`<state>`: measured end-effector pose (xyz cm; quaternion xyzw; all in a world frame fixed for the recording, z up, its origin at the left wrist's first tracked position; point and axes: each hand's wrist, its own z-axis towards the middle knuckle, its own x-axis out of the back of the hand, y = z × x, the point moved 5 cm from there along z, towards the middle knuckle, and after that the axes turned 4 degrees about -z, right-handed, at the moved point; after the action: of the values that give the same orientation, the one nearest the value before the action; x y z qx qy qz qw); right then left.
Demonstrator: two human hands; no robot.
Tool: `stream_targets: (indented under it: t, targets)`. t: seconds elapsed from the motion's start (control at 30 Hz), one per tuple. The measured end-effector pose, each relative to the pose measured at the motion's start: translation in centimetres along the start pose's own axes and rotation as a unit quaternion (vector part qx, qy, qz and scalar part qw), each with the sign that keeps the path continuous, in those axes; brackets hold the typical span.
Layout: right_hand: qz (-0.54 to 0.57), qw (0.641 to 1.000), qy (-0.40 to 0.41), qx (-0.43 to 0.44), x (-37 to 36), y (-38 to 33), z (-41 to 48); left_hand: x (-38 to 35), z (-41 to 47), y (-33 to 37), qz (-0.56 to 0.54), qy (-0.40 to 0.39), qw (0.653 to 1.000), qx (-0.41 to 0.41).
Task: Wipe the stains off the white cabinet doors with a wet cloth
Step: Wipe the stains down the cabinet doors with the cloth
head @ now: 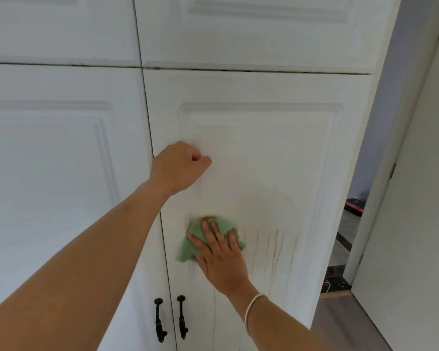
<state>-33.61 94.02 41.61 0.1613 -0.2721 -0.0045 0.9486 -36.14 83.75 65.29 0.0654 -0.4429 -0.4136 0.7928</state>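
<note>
While the right hand (222,257) is pressing the green cloth (188,249) flat against the right cabinet door (264,148), its fingers are lying straight and spread over the fabric, not curling round it. The left hand (178,168) is resting higher on the same door as a closed fist, holding nothing, close to the seam with the left door (61,173). The cloth is sitting low on the panel, above the two black handles (181,316). The brown drip stains (274,247) are running down just to its right, apart from it.

Because nothing is pinching the cloth, a hard sideways stroke is likely to be leaving it behind or letting it drop. Its top edge is showing a brown patch, so dragging that soiled part across the drips is probably going to be smearing them over clean paint. Excess water is also likely to be running down toward the handles, where a thin streak (214,315) is already showing. The outermost drips are lying near the panel's raised moulding, and a flat palm is apt to be skipping over that groove.
</note>
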Motion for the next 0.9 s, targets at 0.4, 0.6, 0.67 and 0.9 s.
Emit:
stream_targets:
  t: [0.4, 0.6, 0.67, 0.9]
  targets:
    - [0.019, 0.971, 0.139, -0.193, 6.6, 6.7, 10.0, -0.1, 0.0, 0.1, 0.006, 0.006, 1.000, 0.002]
    - [0.025, 0.982, 0.086, -0.167, 2.6, 4.3, 4.0, -0.2, 0.1, -0.2, 0.003, 0.003, 1.000, -0.002]
    - [0.033, 0.988, 0.044, -0.145, 0.8, 3.2, 0.2, -0.2, 0.2, -0.3, 0.010, 0.005, 1.000, -0.002]
    - [0.045, 0.983, 0.001, -0.180, 1.8, 6.4, -1.5, -0.2, 0.3, -0.3, -0.001, -0.006, 1.000, -0.010]
